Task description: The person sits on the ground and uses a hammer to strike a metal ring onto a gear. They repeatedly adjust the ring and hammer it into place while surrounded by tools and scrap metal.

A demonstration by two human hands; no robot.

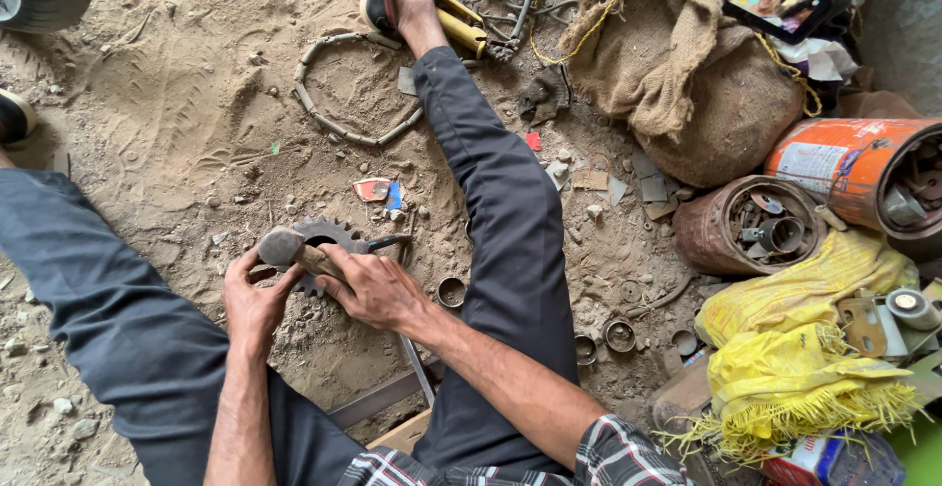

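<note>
Basically your right hand (378, 290) is clenched around a hammer (285, 247) handle, head over the toothed sprocket (329, 236) on sandy ground (177, 103), while your left hand (253, 305) grips its rim, seemingly steadying it.

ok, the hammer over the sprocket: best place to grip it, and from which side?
Grip the hammer on its wooden handle, probably well back from the metal head, coming from the right. The handle slants down-right from the head, where the right hand already wraps it. The left hand sits by the sprocket.
</note>
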